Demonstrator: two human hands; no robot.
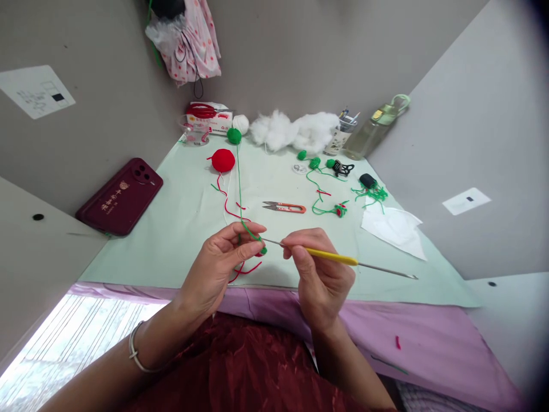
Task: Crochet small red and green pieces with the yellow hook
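Note:
Between the thumb and fingers of my left hand (221,257) is a small green and red crochet piece (263,250), mostly hidden by the fingertips. Green yarn (239,177) runs from it up to a green ball (234,136) at the back. My right hand (321,274) grips a crochet hook (330,255) with a yellow handle and metal ends. Its left tip meets the piece at my left fingertips. Just beyond my hands lie orange thread snips (285,208). Red yarn (223,197) trails from a red ball (223,161) towards my left hand.
A dark red phone (122,197) leans at the left. White stuffing (294,131), a pen cup (340,137) and a green bottle (372,131) line the back. Green yarn pieces (315,163) and white tissue (392,229) lie to the right.

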